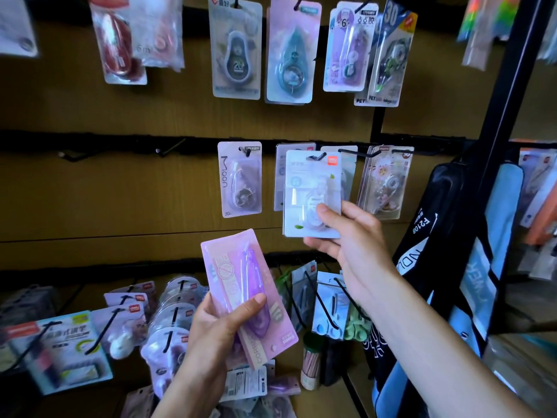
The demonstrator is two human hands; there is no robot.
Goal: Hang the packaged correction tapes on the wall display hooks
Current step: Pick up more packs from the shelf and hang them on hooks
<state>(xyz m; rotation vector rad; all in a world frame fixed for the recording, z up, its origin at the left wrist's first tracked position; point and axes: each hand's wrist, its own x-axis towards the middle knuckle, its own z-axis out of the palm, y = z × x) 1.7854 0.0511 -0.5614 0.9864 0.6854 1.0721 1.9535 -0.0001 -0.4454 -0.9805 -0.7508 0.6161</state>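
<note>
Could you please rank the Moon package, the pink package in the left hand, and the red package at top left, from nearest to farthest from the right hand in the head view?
From the right hand:
1. Pink package, held by the left hand, below-left.
2. Moon package, hanging on the middle row, up-left.
3. Red package, top row, far upper left.

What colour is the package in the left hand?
Pink, with a purple correction tape inside: the pink package gripped by the left hand, head view.
</note>
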